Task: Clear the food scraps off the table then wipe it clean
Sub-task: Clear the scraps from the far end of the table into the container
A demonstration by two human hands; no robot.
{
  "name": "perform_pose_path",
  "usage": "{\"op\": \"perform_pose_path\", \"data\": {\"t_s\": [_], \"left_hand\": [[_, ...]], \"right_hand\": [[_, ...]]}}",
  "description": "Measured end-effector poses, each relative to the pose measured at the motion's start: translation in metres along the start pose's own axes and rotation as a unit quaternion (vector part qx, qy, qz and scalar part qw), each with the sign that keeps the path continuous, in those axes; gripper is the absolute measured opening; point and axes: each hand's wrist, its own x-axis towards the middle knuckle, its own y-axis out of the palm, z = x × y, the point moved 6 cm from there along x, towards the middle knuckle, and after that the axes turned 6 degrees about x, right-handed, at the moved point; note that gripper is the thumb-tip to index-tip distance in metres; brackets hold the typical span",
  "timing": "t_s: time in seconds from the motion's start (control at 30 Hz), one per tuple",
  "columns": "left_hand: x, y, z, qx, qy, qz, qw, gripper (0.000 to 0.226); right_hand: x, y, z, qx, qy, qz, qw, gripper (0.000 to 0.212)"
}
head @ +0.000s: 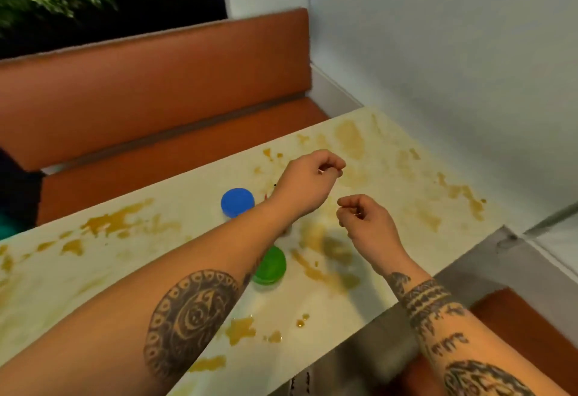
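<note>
The pale table [194, 258] is smeared with yellow-brown sauce stains [106, 223] and drips [240, 330]. My left hand [308, 181] hovers over the table's middle with curled fingers, pinching a tiny pale food scrap [321, 171] between thumb and fingertips. My right hand [367, 223] hangs just right of it and nearer to me. Its fingers are curled against the thumb, and nothing shows plainly inside them. A blue lid [237, 202] lies left of my left wrist. A green lid [271, 265] sits partly under my left forearm.
An orange bench seat [150, 89] runs along the table's far side. A white wall [453, 67] closes the right end. A grey metal edge [469, 273] and an orange seat [525, 320] lie on my near right. Dark foliage fills the top left.
</note>
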Motion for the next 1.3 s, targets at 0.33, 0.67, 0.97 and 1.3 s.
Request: {"op": "perform_pose_path", "data": {"t_s": [0.33, 0.67, 0.97, 1.3], "left_hand": [[-0.057, -0.069, 0.185, 0.212, -0.144, 0.010, 0.966, 0.040], [-0.084, -0.051, 0.219, 0.416, -0.073, 0.202, 0.884, 0.062], [-0.081, -0.051, 0.230, 0.412, -0.052, 0.210, 0.885, 0.063], [-0.044, -0.064, 0.223, 0.405, -0.002, 0.111, 0.907, 0.033]], "right_hand": [[-0.035, 0.165, -0.056, -0.232, 0.008, 0.160, 0.959, 0.046], [-0.048, 0.187, -0.050, -0.329, 0.028, 0.070, 0.941, 0.040], [-0.049, 0.192, -0.053, -0.310, 0.066, 0.063, 0.946, 0.039], [-0.052, 0.188, -0.074, -0.173, 0.111, 0.032, 0.978, 0.056]]}}
